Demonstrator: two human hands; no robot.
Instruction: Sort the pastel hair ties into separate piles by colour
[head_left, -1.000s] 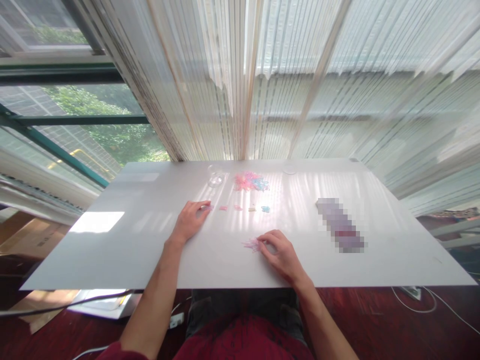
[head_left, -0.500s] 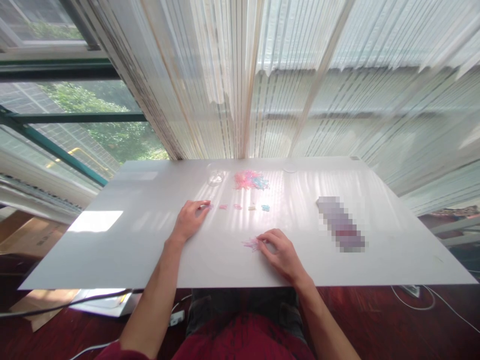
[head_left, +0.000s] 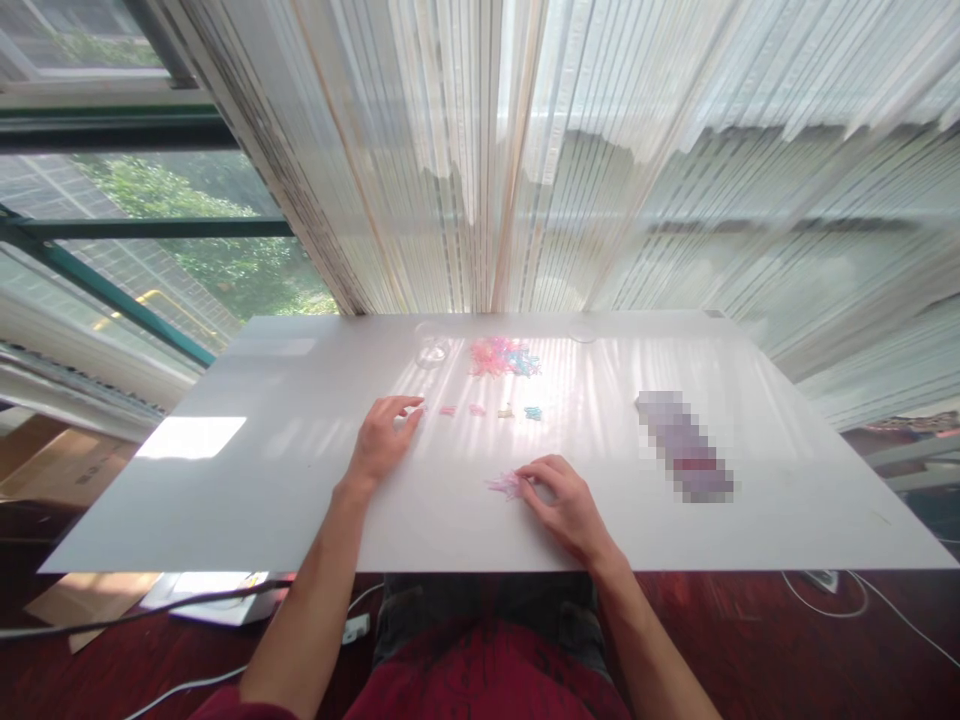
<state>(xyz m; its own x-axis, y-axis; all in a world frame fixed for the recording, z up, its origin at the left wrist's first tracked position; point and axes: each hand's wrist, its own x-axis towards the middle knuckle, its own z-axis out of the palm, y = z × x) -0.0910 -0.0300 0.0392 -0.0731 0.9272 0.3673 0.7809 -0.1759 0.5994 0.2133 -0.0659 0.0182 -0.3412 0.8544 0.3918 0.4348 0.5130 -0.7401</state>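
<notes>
My left hand [head_left: 385,437] is bent in a pinch over the table, thumb and forefinger at a few lilac paper clips [head_left: 424,408] at the left end of a row. The row goes on rightward with small groups of pink clips [head_left: 448,411], paler pink clips [head_left: 477,410], yellowish clips [head_left: 505,411] and blue clips [head_left: 533,413]. Closer to me, my right hand [head_left: 559,500] pinches at the right edge of a loose lilac clip heap [head_left: 504,486]. The clips are tiny and blurred, so how many lie between the fingertips is hidden.
Behind the row is a mixed pile of pink, purple and blue clips [head_left: 502,357]. A clear round container [head_left: 431,352] stands left of it, a clear disc [head_left: 582,333] to its right. A pixelated oblong object [head_left: 684,447] lies on the white table [head_left: 262,500]. Striped curtains hang behind.
Both hands stay nearly in place. My left thumb and forefinger look slightly further apart at the lilac clips. The camera view has shifted a little.
</notes>
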